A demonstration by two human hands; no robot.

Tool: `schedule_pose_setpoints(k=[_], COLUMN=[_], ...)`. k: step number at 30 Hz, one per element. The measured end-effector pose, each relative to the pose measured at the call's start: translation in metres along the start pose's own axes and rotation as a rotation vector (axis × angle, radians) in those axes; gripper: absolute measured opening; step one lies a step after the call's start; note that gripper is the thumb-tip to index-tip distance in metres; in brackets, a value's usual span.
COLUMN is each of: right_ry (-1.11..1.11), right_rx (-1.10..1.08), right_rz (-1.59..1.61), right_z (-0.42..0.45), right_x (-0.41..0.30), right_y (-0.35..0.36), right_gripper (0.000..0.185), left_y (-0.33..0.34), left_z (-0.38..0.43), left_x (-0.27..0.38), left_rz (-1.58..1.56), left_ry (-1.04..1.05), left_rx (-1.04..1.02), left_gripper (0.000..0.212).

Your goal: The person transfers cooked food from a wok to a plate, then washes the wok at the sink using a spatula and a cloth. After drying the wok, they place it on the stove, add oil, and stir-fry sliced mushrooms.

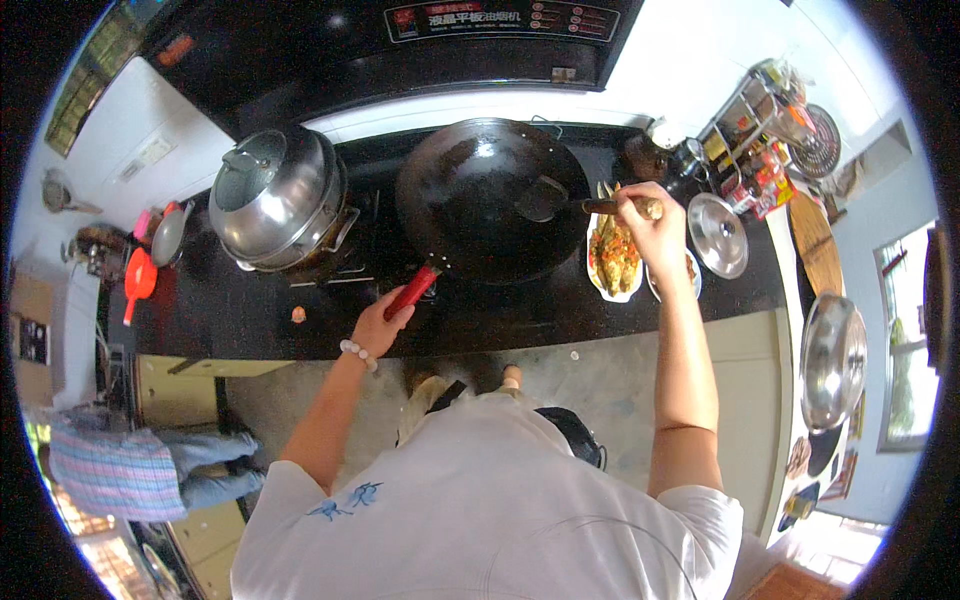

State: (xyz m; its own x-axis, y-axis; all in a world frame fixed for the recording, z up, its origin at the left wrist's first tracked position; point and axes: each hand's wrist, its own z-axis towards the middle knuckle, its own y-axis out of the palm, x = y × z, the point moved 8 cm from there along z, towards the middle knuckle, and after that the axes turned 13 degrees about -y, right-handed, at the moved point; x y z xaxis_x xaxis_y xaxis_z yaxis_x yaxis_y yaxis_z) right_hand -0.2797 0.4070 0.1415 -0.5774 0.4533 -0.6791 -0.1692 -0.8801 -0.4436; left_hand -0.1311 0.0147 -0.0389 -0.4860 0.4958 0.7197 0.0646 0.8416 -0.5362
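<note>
A large dark wok [480, 202] sits on the black stove top in front of me. My left hand [381, 324], with a bead bracelet at the wrist, grips the wok's red handle [411, 292]. In my right hand [654, 232] is the wooden-ended handle of a metal spatula [543, 199], whose blade rests low inside the wok at its right side. Under and just left of my right hand stands a white oval plate [592, 279] holding whole cooked fish [616, 264] with red and orange topping. Another dish [696, 274] is partly hidden behind my right wrist.
Left of the wok stands a lidded steel steamer pot [289, 199]. A red ladle [139, 279] lies farther left. To the right are a steel lid [718, 235] and a condiment rack [739, 124]. The range hood [495, 52] hangs ahead. A person [112, 469] stands at lower left.
</note>
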Motion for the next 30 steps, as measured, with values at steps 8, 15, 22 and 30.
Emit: schedule_pose_setpoints(k=[8, 15, 22, 30], right_ry=[-0.044, 0.104, 0.128, 0.039], right_rx=[-0.298, -0.080, -0.136, 0.103], right_rz=[-0.077, 0.425, 0.079, 0.356], right_z=[0.038, 0.005, 0.016, 0.006], right_x=[-0.025, 0.047, 0.004, 0.012], right_y=[0.005, 0.064, 0.052, 0.094], right_gripper=[0.020, 0.009, 0.012, 0.014], left_y=[0.004, 0.009, 0.006, 0.008], left_z=[-0.008, 0.004, 0.000, 0.009], left_x=[0.010, 0.000, -0.002, -0.005], left_rz=[0.000, -0.025, -0.040, -0.055], left_ry=[0.032, 0.040, 0.037, 0.117], left_rx=[0.025, -0.015, -0.012, -0.012], left_gripper=[0.045, 0.048, 0.052, 0.056])
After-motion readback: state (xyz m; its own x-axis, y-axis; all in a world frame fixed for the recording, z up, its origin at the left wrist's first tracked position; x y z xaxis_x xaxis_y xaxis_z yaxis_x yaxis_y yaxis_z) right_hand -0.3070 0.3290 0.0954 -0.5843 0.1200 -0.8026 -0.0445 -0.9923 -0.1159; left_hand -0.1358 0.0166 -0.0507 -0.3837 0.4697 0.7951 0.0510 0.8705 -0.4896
